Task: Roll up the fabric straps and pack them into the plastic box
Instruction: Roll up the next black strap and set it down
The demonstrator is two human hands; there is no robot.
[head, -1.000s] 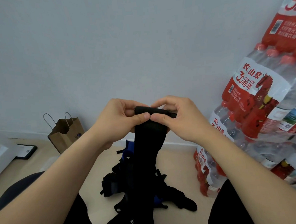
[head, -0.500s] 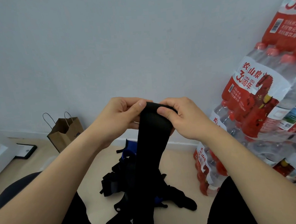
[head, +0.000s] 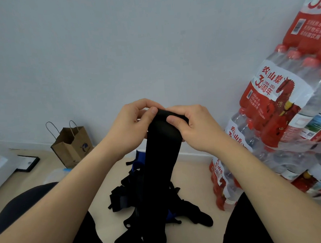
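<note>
A wide black fabric strap point(head: 161, 151) hangs down from my two hands, its top end curled into a small roll between my fingers. My left hand point(head: 131, 126) pinches the roll's left side with thumb on top. My right hand point(head: 192, 125) grips the right side, thumb pressed on the strap's front. On the floor below lies a heap of more black and blue straps point(head: 153, 202). A translucent plastic object point(head: 55, 175), maybe the box, peeks out behind my left forearm; most of it is hidden.
Stacked shrink-wrapped packs of water bottles point(head: 280, 125) fill the right side. A brown paper bag point(head: 72, 145) stands by the wall at left, with a black frame point(head: 28, 163) flat on the floor beside it. My dark-trousered knees flank the strap heap.
The strap's top end has been turned over further into a thicker roll, and my hands have shifted slightly with the thumbs re-placed on it.
</note>
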